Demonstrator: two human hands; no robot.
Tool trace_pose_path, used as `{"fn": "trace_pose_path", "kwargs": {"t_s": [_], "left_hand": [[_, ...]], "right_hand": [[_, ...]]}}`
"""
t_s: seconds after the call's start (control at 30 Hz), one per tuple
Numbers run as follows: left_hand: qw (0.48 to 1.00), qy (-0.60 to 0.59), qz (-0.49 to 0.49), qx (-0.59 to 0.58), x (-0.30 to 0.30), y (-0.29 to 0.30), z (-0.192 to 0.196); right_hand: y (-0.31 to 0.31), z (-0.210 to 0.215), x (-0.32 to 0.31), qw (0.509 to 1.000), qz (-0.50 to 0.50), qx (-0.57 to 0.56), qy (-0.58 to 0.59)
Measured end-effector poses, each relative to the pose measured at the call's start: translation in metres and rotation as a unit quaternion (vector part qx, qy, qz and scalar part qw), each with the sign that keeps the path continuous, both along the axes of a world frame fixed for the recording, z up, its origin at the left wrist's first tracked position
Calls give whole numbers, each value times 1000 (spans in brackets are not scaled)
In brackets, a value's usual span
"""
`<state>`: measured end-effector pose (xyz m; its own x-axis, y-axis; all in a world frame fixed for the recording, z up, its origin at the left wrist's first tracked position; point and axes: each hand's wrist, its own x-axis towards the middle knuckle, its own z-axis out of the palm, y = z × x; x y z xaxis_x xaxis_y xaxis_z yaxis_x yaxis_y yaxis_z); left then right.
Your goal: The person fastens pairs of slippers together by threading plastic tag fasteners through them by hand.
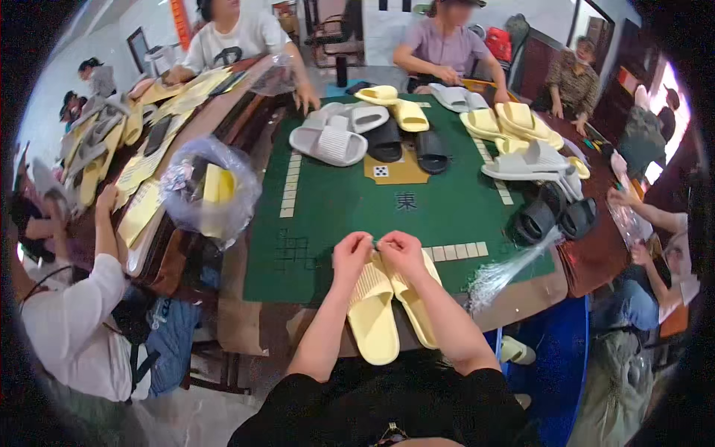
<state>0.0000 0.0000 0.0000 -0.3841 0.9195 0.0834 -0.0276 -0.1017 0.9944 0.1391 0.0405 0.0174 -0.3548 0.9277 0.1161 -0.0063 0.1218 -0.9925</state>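
Observation:
A pair of pale yellow slippers lies in front of me at the near edge of the green table mat [328, 201]. The left slipper [374, 328] and the right slipper [418, 319] rest side by side, heels toward me. Over the left strap, my left hand [353, 257] is closed in a pinch. My right hand [403, 255] pinches close beside it, above the other strap. Fingertips nearly meet between the slippers; whatever they hold is too small to make out. To the right, a bundle of thin clear plastic strands [510, 272] spreads over the mat's edge.
Grey slippers [342, 145], black slippers [432, 151] and yellow slippers [514, 119] are grouped farther back. A clear plastic bag [249, 186] sits at left, beside a slipper-covered table. A blue bin [555, 357] stands below the right edge. Several people work around the tables.

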Motion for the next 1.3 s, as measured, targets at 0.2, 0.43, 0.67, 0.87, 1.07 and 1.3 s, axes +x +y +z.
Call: {"fn": "trace_pose_path", "kwargs": {"t_s": [0.2, 0.43, 0.67, 0.87, 1.07, 1.3], "left_hand": [[998, 51, -24, -1, -10, -1, 2], [999, 24, 17, 39, -5, 5, -7], [999, -16, 25, 19, -6, 2, 0], [998, -18, 52, 18, -4, 1, -1], [994, -3, 87, 59, -6, 1, -2], [998, -31, 43, 28, -15, 6, -2]], "right_hand": [[3, -6, -15, 1000, -6, 15, -5], [1, 0, -13, 999, 8, -8, 53], [2, 2, -10, 999, 1, -20, 28], [2, 2, -9, 1000, 13, 6, 24], [3, 1, -13, 999, 8, -7, 35], [6, -1, -11, 997, 9, -11, 75]]}}
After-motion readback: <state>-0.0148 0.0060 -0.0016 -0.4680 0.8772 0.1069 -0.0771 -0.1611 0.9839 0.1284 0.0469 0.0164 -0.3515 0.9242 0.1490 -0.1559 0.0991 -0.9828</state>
